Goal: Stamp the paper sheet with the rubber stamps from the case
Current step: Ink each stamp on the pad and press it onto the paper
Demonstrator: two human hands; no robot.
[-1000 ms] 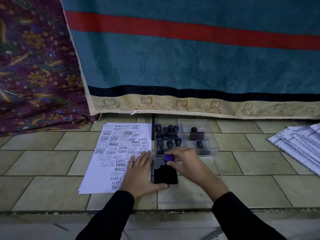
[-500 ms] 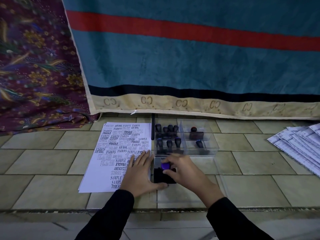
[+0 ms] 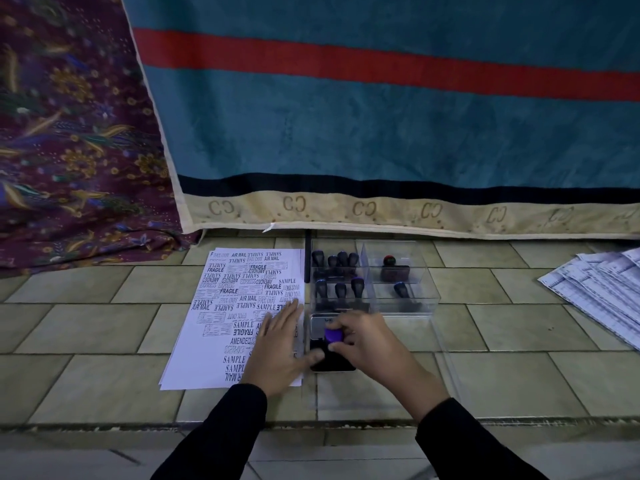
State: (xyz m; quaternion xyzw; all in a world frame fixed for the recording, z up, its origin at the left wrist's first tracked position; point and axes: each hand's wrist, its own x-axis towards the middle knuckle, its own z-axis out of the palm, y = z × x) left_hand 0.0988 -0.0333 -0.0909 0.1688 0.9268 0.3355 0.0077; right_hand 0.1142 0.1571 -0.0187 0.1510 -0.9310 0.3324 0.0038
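1. Two hanging cloths fill the back of the scene: a teal blanket (image 3: 381,109) with a red stripe and a cream hem, and a maroon flowered cloth (image 3: 69,133) to its left, both reaching down to the tiled floor (image 3: 86,327).
2. A paper sheet (image 3: 225,323) lies on the tiles left of centre, crowded with stamped words such as SAMPLE, FRAGILE and AIR MAIL, some upside down.
3. A loose spread of printed papers (image 3: 602,292) sits well apart at the right edge.
4. A clear case (image 3: 429,296), divided into compartments, stands just right of the sheet's far half; dark-handled rubber stamps (image 3: 341,292) stand upright in its left compartments, with single stamps in the right ones.
5. The left hand (image 3: 277,351) lies flat on the sheet's near right part, fingers spread and extended, thumb touching the edge of a black ink pad (image 3: 332,362).
6. The right hand (image 3: 370,344) is closed around a purple-topped stamp (image 3: 333,335), fingertips pinching its handle, holding it down over the ink pad, just in front of the case.
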